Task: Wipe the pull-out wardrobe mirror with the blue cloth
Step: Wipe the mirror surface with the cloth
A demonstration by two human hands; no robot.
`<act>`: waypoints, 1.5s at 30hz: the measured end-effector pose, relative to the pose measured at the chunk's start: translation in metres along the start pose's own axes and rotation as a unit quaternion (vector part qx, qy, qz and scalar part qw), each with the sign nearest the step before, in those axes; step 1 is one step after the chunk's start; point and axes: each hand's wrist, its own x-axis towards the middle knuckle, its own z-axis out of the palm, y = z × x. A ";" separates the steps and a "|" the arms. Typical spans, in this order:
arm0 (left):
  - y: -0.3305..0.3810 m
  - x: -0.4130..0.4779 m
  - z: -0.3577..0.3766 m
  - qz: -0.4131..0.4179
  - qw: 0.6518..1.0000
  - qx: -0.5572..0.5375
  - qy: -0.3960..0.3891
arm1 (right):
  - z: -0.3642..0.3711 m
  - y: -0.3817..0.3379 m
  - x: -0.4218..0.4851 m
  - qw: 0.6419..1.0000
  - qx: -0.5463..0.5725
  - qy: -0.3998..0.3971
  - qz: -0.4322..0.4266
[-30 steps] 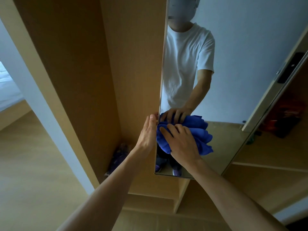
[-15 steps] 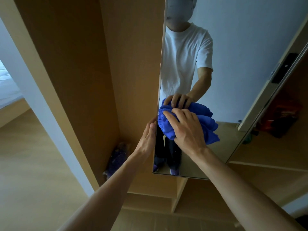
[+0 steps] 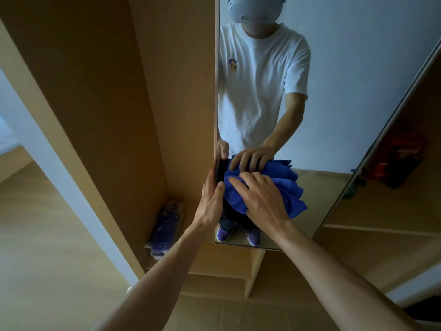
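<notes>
The tall, narrow pull-out mirror [image 3: 358, 91] stands out from the wooden wardrobe and reflects a person in a white T-shirt. A bunched blue cloth [image 3: 290, 187] lies against the lower glass. My right hand [image 3: 262, 201] presses flat on the cloth, fingers spread towards the mirror's left edge. My left hand [image 3: 211, 201] grips that left edge just beside the cloth, thumb on the front and fingers behind. The cloth and my right hand hide part of the lower glass.
A purple packet [image 3: 167, 225] lies on the wardrobe floor left of the mirror. The wooden side panel [image 3: 95, 91] rises at the left. Shelves [image 3: 381, 230] sit to the right, with red and dark items [image 3: 396, 158]. A white wall edge [image 3: 47, 151] borders the wooden floor.
My right hand slid the cloth up the glass, then back down to about where it began. My left hand stayed on the mirror's left edge.
</notes>
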 end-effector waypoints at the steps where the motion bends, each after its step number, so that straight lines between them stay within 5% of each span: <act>1: 0.001 -0.001 0.001 0.004 1.000 -0.004 0.004 | -0.007 0.005 0.001 1.000 0.003 0.007 0.005; 13: -0.008 0.002 0.023 -0.026 0.994 0.088 0.063 | -0.068 0.067 0.012 0.992 0.008 0.125 0.017; 30: -0.029 0.004 0.042 -0.063 0.979 0.158 0.116 | -0.011 0.065 -0.038 0.999 0.005 -0.032 -0.021; 45: -0.027 0.011 0.060 -0.100 0.964 0.190 0.157 | -0.061 0.106 -0.022 0.994 0.009 0.104 0.014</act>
